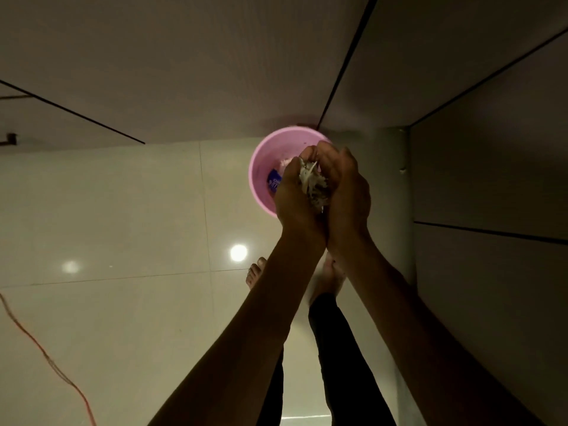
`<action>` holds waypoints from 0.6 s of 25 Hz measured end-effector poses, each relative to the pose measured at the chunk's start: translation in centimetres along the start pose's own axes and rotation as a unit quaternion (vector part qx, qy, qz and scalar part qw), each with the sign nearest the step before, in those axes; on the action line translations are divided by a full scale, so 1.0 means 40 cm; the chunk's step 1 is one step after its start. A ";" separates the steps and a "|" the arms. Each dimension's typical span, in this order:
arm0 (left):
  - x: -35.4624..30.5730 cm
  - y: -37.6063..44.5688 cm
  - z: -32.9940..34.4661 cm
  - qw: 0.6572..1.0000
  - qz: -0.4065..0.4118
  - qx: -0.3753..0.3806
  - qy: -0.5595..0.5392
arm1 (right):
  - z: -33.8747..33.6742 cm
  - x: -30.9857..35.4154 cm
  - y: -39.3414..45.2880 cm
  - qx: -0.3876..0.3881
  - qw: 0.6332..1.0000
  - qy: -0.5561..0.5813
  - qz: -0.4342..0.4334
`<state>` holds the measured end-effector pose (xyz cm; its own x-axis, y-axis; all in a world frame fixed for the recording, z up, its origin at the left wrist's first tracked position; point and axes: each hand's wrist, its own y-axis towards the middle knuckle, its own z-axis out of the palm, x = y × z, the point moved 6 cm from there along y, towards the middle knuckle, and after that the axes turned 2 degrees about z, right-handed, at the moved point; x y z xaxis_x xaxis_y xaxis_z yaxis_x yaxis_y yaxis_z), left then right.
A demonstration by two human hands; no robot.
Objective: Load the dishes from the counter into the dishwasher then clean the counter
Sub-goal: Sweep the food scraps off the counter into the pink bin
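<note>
Left hand (295, 198) and right hand (345, 192), cupped together, grip clump of pale shredded food scraps (312, 186) above round pink plastic bin (264, 167) on floor; blue wrapper (274, 183) inside bin.

Left hand (296, 195) and right hand (345, 189) cup pale scraps (312, 187) together over a pink bin (264, 162) (blue wrapper (274, 183) inside at nine o'clock).
</note>
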<state>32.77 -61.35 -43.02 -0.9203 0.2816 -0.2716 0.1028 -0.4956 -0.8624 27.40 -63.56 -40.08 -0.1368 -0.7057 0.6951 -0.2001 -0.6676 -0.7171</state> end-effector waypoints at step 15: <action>-0.009 0.489 -0.137 0.964 0.063 -0.039 0.254 | 0.138 -0.276 0.424 0.088 0.987 -0.131 0.007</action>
<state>37.17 -66.63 -62.14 -0.5967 0.5991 -0.5338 0.2479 -0.4951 -0.8327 30.89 -68.40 -60.18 0.1225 -0.7376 0.6640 -0.0259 -0.6712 -0.7408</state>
